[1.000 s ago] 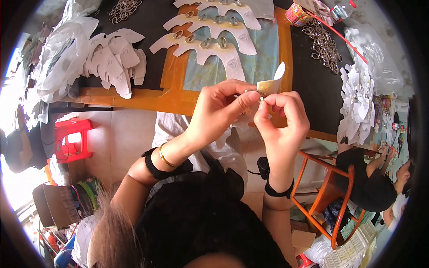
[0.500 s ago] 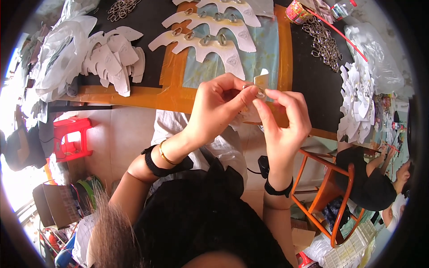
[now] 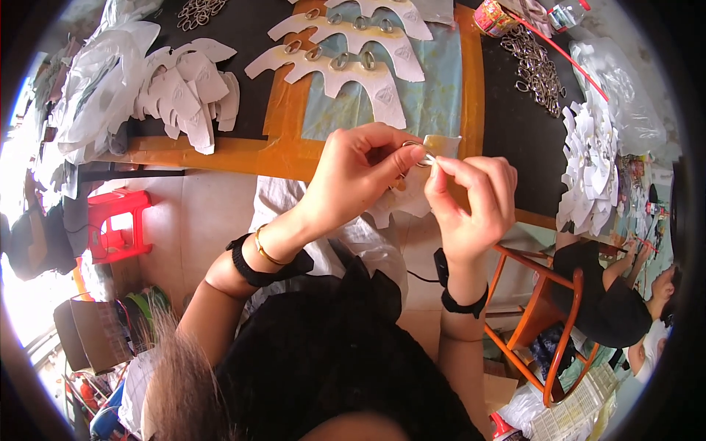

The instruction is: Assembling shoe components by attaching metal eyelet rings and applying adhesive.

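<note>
Over the table's front edge, a white scalloped piece [image 3: 444,146] of leather-like material hangs from my left hand [image 3: 357,165], which is closed with thumb and fingers around it. A small silvery oval metal ring [image 3: 425,159] shows at my left fingertips. My right hand [image 3: 474,200] is closed in a pinch, thumb and forefinger meeting at the ring's right end. My fingers hide part of the ring and the piece. Just beyond, similar scalloped pieces [image 3: 331,67] lie in rows, with oval rings standing along their yellowish, glossy edges.
Loose metal rings [image 3: 538,70] are heaped at the right, others [image 3: 198,12] at the far left. White cut pieces [image 3: 184,92] pile beside plastic bags [image 3: 103,103]; another pile [image 3: 590,165] overhangs the right side. A red stool [image 3: 121,224], a wooden chair [image 3: 535,323] and another person [image 3: 607,294] are nearby.
My right thumb and forefinger have come together in a tighter pinch at the ring. The upright tab of the white piece has tipped over and now faces up more broadly.
</note>
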The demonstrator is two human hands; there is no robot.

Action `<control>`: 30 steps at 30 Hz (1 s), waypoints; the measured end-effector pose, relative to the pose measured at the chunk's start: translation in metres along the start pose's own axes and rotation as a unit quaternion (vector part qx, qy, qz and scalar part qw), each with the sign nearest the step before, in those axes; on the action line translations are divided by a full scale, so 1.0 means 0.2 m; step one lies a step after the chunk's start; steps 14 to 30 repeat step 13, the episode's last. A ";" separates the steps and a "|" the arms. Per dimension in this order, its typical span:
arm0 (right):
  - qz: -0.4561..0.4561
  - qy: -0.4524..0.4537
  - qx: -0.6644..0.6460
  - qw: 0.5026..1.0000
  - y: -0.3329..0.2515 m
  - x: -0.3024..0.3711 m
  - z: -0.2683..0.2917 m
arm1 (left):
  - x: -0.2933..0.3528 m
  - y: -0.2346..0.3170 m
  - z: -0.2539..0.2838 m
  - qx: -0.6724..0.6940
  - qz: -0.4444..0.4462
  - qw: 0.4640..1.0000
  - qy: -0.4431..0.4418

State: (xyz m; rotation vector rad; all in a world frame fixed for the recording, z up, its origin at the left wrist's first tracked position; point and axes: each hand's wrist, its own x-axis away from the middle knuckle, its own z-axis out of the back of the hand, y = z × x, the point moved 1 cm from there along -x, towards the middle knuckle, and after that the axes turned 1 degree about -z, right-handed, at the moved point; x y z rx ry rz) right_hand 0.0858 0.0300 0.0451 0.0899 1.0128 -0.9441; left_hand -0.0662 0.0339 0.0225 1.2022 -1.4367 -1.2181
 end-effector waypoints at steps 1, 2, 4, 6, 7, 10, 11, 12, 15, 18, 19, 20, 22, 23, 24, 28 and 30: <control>0.004 -0.012 -0.001 1.000 0.01 -0.01 0.01 | 0.00 0.00 0.01 0.000 0.001 1.000 0.000; -0.006 -0.023 -0.007 1.000 0.00 -0.03 0.01 | -0.01 0.01 0.01 -0.026 0.012 0.999 -0.018; -0.030 -0.041 -0.021 0.998 0.02 -0.03 0.02 | -0.01 0.03 0.02 -0.051 0.022 0.998 -0.035; -0.075 -0.068 -0.050 0.994 0.02 -0.04 0.02 | -0.02 0.05 0.03 -0.093 0.003 0.993 -0.071; -0.074 -0.069 -0.049 0.994 0.02 -0.03 0.02 | -0.02 0.05 0.03 -0.092 0.002 0.993 -0.071; -0.075 -0.093 -0.049 0.992 0.03 -0.02 0.02 | -0.03 0.07 0.05 -0.140 -0.023 0.985 -0.098; -0.080 -0.091 -0.051 0.991 0.03 -0.02 0.02 | -0.03 0.07 0.05 -0.162 -0.014 0.981 -0.110; -0.085 -0.089 -0.053 0.991 0.03 -0.01 0.01 | -0.03 0.07 0.06 -0.183 -0.004 0.975 -0.123; -0.091 -0.092 -0.059 0.990 0.03 0.00 0.01 | -0.03 0.07 0.06 -0.173 0.005 0.977 -0.124; -0.091 -0.092 -0.059 0.990 0.03 0.00 0.01 | -0.03 0.07 0.06 -0.173 0.005 0.977 -0.124; -0.091 -0.092 -0.059 0.990 0.03 0.00 0.01 | -0.03 0.07 0.06 -0.173 0.005 0.977 -0.124; -0.091 -0.092 -0.059 0.990 0.03 0.00 0.01 | -0.03 0.07 0.06 -0.173 0.005 0.977 -0.124; -0.091 -0.092 -0.059 0.990 0.03 0.00 0.01 | -0.03 0.07 0.06 -0.173 0.005 0.977 -0.124; -0.091 -0.092 -0.059 0.990 0.03 0.00 0.01 | -0.03 0.07 0.06 -0.173 0.005 0.977 -0.124; -0.091 -0.092 -0.059 0.990 0.03 0.00 0.01 | -0.03 0.07 0.06 -0.173 0.005 0.977 -0.124; -0.091 -0.092 -0.059 0.990 0.03 0.00 0.01 | -0.03 0.07 0.06 -0.173 0.005 0.977 -0.124; -0.091 -0.092 -0.059 0.990 0.03 0.00 0.01 | -0.03 0.07 0.06 -0.173 0.005 0.977 -0.124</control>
